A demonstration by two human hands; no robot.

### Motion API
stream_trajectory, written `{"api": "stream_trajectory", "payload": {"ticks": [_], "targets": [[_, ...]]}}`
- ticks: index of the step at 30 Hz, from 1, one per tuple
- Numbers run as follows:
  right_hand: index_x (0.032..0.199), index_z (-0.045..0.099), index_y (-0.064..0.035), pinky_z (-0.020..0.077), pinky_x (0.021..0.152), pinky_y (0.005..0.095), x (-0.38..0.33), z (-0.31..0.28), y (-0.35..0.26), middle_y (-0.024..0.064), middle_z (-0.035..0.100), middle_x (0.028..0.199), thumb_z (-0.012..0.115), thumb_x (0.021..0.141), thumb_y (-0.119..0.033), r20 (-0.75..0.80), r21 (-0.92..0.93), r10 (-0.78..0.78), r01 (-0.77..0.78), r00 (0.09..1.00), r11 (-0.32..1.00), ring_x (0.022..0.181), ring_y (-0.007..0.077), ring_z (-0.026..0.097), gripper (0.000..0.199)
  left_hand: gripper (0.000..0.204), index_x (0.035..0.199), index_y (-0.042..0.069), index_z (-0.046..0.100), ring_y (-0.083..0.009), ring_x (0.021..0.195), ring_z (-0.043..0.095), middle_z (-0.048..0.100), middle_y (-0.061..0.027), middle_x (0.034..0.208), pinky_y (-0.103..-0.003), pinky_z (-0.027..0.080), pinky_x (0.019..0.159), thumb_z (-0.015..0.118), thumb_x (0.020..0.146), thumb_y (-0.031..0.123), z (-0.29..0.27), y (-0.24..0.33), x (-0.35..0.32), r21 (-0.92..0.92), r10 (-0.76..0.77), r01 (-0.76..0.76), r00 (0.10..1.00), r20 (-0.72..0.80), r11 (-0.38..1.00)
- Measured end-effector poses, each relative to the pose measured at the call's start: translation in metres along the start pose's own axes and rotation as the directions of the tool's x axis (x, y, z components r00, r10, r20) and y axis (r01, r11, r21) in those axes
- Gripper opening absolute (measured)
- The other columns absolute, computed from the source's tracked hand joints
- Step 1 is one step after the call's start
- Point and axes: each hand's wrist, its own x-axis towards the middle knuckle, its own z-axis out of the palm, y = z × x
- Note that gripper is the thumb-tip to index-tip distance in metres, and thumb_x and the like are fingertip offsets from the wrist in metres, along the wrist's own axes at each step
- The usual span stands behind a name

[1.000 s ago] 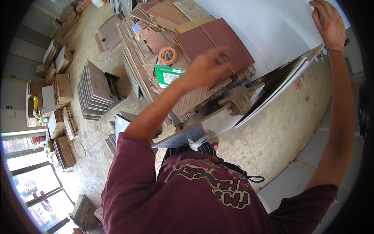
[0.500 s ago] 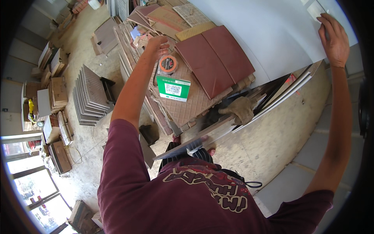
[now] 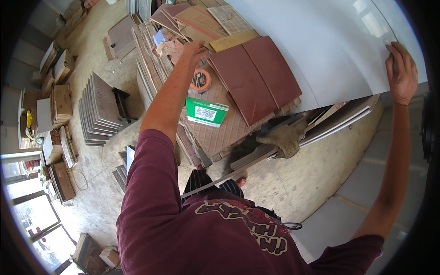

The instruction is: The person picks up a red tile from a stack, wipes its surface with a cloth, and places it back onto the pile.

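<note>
My right hand is at the right side of a large glossy white panel, its fingers stretched out against the surface. My left hand hovers over a cluttered stack, fingers loosely bent and nothing visible in them. Just below it lies a tape roll with an orange label. A green and white card with a square code rests nearer me on a tan ridged tile. Two dark red tiles lie side by side between the card and the white panel.
A worn work glove sits over thin boards sticking out below the stack. Grey tiles stand in a rack on the floor at left. Cartons line the left wall. A yellow strip lies beyond the red tiles.
My right hand appears lower in view, still against the white panel. My left hand has shifted slightly right and stays above the tape roll. The view has tilted a little.
</note>
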Motion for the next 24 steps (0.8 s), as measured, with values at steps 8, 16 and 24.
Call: {"api": "stream_trajectory", "payload": {"ticks": [8, 16, 24], "targets": [[0.1, 0.063, -0.021, 0.0466, 0.083, 0.0258, -0.002, 0.006, 0.004, -0.0089, 0.06, 0.107, 0.062, 0.077, -0.01, 0.006, -0.033, -0.029, 0.029, 1.0, 0.999, 0.095, 0.0138, 0.058, 0.025, 0.037, 0.112, 0.007, 0.055, -0.0196, 0.09, 0.052, 0.056, -0.007, 0.099, -0.036, 0.045, 0.073, 0.058, 0.075, 0.01, 0.02, 0.009, -0.01, 0.319, 0.213, -0.225, 0.974, 0.073, 0.921], [0.101, 0.063, -0.0217, 0.0465, 0.082, 0.026, -0.009, -0.002, 0.006, -0.0091, 0.06, 0.107, 0.062, 0.077, -0.01, 0.027, -0.048, -0.008, 0.009, 1.0, 0.999, 0.095, 0.0141, 0.058, 0.026, 0.029, 0.096, 0.007, 0.066, -0.0315, 0.078, 0.063, 0.065, -0.0173, 0.086, -0.038, 0.048, 0.068, 0.055, 0.068, 0.005, 0.021, -0.014, 0.034, 0.578, 0.606, -0.496, 0.796, 0.002, 0.649], [0.101, 0.063, -0.0223, 0.046, 0.081, 0.026, -0.003, 0.002, 0.005, -0.0089, 0.06, 0.107, 0.061, 0.078, -0.011, 0.013, -0.029, -0.044, 0.044, 0.999, 0.999, 0.095, 0.0141, 0.058, 0.026, 0.022, 0.087, 0.014, 0.071, -0.0203, 0.071, 0.066, 0.068, -0.0099, 0.08, -0.03, 0.052, 0.068, 0.062, 0.068, 0.01, -0.023, -0.021, 0.054, 0.572, 0.391, -0.169, 0.873, -0.291, 0.803]]}}
